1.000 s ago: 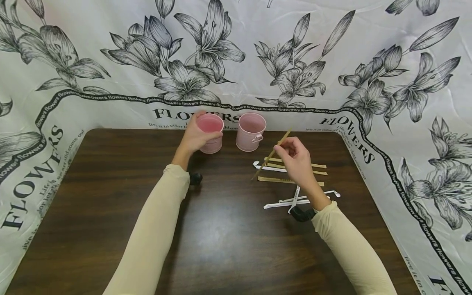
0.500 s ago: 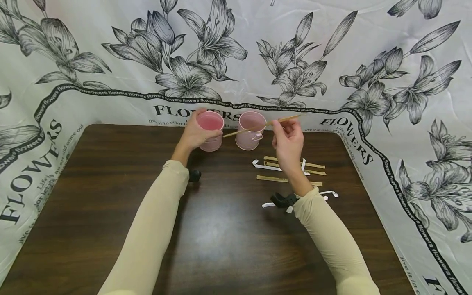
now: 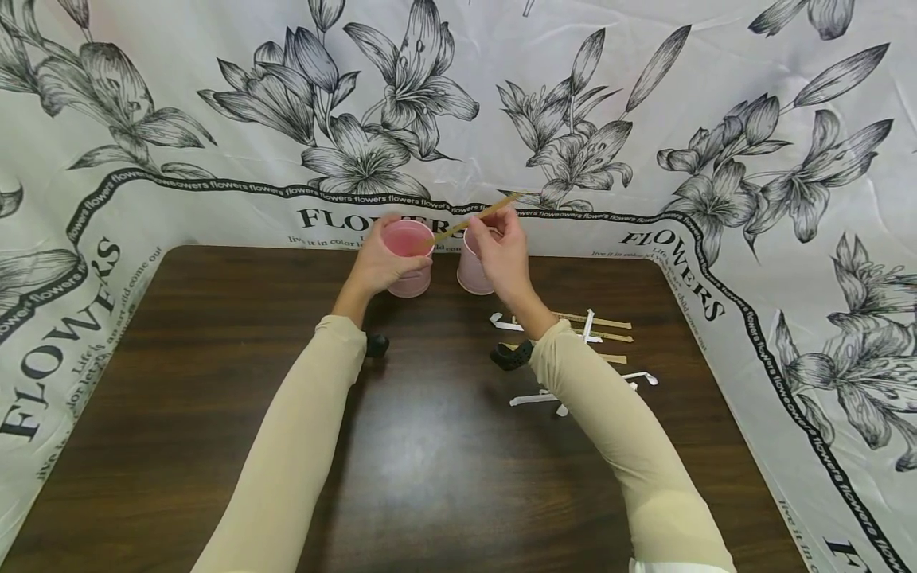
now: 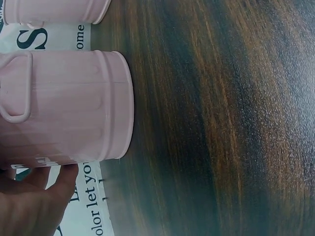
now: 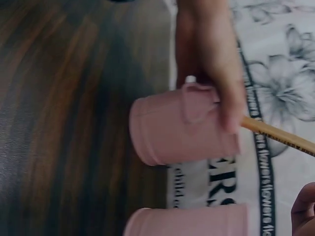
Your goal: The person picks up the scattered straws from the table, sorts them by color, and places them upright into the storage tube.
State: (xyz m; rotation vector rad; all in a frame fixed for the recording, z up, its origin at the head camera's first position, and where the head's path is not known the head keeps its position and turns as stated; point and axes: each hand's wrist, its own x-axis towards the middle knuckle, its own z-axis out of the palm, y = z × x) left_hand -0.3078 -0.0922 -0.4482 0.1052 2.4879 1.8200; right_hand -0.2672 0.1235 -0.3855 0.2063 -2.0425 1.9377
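Observation:
My left hand (image 3: 374,263) holds a pink bucket (image 3: 412,285) at the table's far edge, thumb across the front and fingers round the side. Its interior looks brighter pink in the head view. My right hand (image 3: 507,259) pinches a slim tan straw-like stick (image 5: 280,133) with dark print along it. The stick slants down leftward, its low end right at the held bucket's rim. A second pink bucket (image 3: 470,274) stands just right of the first, partly hidden behind the right hand. In the left wrist view a wire handle (image 4: 28,88) hangs on the held bucket's side.
Several tan sticks (image 3: 605,323) and white paper-wrapped sticks (image 3: 530,399) lie on the right of the dark wooden table (image 3: 236,382), partly under my right forearm. A white flower-print cloth (image 3: 494,127) rises behind the buckets.
My right hand has carried the tan stick up and left from over the other sticks, past the right bucket to the left bucket's rim. The left hand keeps its hold.

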